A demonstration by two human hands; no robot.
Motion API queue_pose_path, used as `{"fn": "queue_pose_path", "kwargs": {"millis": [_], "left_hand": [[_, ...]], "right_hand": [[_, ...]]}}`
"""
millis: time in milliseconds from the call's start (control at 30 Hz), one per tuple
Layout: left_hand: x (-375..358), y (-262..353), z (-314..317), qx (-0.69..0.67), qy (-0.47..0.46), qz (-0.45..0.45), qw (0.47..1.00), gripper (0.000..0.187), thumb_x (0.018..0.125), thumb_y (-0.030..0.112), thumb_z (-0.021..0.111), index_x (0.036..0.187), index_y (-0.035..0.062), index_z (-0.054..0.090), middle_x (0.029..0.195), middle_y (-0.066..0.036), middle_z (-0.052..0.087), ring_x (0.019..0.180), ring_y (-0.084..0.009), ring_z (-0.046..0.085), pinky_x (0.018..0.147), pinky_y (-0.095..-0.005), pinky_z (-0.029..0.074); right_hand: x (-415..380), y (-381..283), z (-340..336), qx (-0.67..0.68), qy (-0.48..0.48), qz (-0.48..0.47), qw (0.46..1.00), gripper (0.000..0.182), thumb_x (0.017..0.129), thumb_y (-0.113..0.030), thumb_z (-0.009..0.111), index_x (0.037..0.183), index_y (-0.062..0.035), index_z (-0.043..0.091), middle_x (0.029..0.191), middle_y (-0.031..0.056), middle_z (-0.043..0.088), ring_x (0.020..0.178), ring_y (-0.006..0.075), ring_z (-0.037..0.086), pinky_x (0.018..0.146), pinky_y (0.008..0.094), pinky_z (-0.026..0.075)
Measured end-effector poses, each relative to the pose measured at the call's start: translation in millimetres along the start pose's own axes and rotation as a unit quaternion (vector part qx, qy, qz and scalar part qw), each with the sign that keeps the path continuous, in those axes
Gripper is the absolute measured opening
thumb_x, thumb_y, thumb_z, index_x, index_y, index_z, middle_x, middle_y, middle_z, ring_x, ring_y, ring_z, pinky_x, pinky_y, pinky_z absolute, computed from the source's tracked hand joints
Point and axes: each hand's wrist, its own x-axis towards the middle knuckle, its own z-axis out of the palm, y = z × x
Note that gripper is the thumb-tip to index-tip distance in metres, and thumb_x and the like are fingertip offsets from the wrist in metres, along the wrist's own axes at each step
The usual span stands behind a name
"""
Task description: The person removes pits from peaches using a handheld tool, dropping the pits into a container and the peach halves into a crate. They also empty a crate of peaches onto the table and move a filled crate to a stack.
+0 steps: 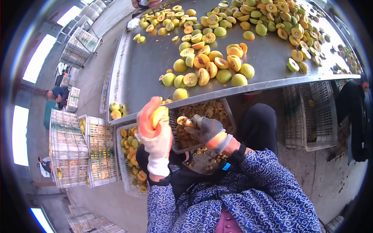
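Note:
My left hand (156, 130), in a white and orange glove, is raised at the table's near edge with its fingers wrapped round a yellow-orange peach half (160, 115). Just right of it, my right hand (208, 129), in a grey and orange glove, grips a short scoop-like tool (189, 123). The tool's round tip points left toward the peach half, a small gap apart; something brown shows at the tip. Below the hands stands a crate of brown scraps (210, 110). Another crate holds peach halves (131, 149), left of my knee.
Many peach halves (210, 64) lie across the metal table (145, 64), heaped at far right. Stacked plastic crates (70, 149) stand at left. A plastic crate (312, 116) is under the table's right side. Another person (59, 95) bends near crates at far left.

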Motion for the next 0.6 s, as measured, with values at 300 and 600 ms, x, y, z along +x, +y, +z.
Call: {"fn": "queue_pose_path", "kwargs": {"millis": [300, 600], "left_hand": [[-5.4, -22.0, 52.5, 0.143, -0.112, 0.121, 0.976, 0.043, 0.084, -0.011, 0.064, 0.122, 0.0084, 0.067, 0.12, -0.011, 0.067, 0.115, -0.0278, 0.064, 0.104, -0.037, 0.05], [-3.5, -32.1, 50.6, -0.395, -0.107, -0.367, 0.835, 0.045, 0.085, -0.008, 0.055, 0.127, 0.005, 0.063, 0.125, -0.009, 0.067, 0.111, -0.0223, 0.068, 0.095, -0.0332, 0.057]], "right_hand": [[-7.2, 0.9, -2.3, 0.087, -0.043, 0.006, 0.995, 0.036, 0.092, -0.012, 0.071, 0.127, -0.0088, 0.066, 0.11, 0.0196, 0.072, 0.104, 0.0373, 0.07, 0.084, 0.0374, 0.056], [-8.4, -5.1, 3.5, 0.114, 0.043, -0.013, 0.992, 0.019, 0.092, -0.019, 0.076, 0.106, -0.0078, 0.068, 0.086, 0.0147, 0.072, 0.083, 0.0343, 0.072, 0.07, 0.0376, 0.056]]}}
